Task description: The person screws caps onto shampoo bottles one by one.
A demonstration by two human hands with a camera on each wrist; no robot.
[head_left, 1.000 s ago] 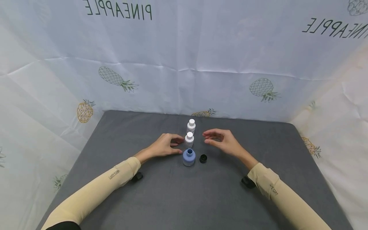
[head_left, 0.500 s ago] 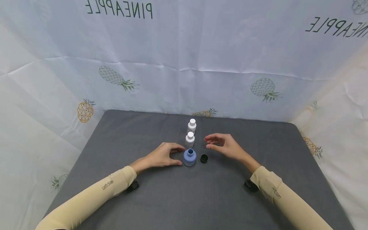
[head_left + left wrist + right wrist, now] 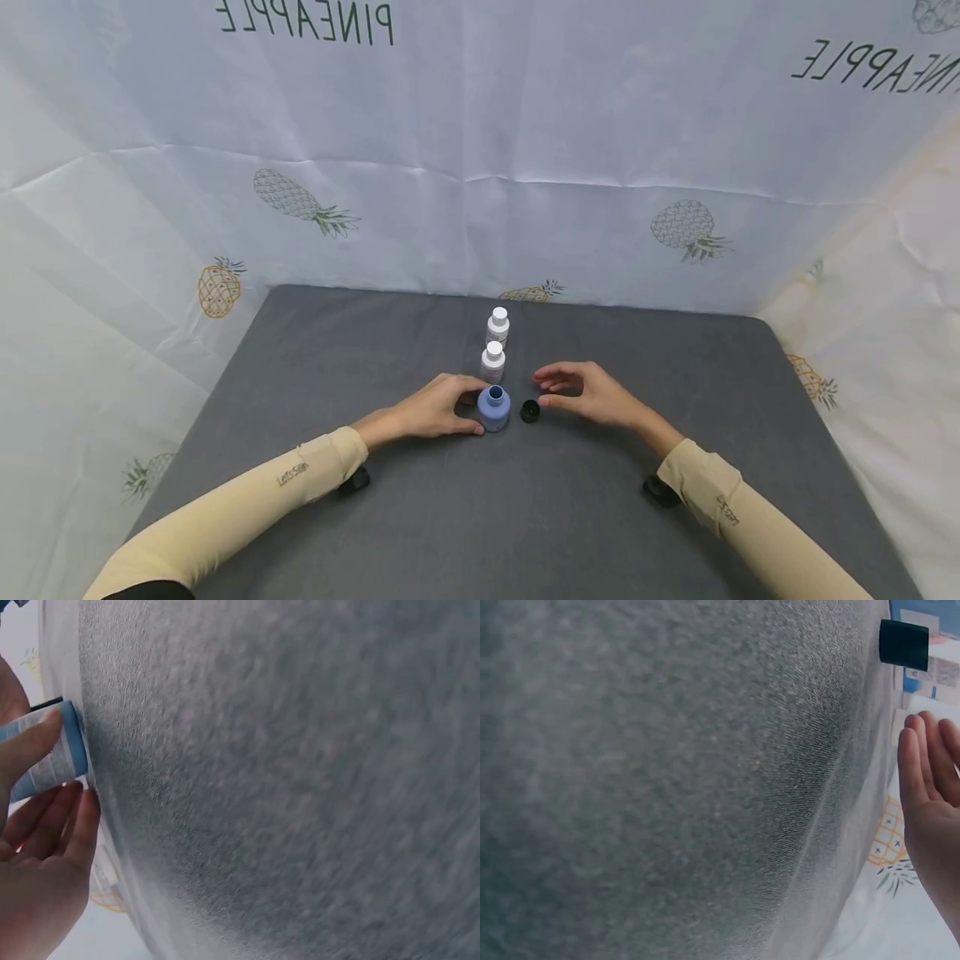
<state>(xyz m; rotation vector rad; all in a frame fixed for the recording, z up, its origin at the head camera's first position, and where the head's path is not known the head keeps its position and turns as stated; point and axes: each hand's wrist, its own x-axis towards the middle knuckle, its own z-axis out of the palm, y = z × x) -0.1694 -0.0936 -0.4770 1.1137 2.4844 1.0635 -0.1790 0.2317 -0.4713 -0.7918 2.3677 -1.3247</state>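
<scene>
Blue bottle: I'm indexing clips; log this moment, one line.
blue bottle upright, uncapped; left hand at bottle, grip unclear; right hand near black cap

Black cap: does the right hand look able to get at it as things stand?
Probably yes: the right hand holds nothing and is just beside the black cap, with no object visible between them; the blue bottle sits on the cap's other side.

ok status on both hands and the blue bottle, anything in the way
Left hand curved about blue bottle, contact unclear. Right hand empty, beside black cap. Bottle upright, uncapped. White bottles behind, likely not in the way.
</scene>
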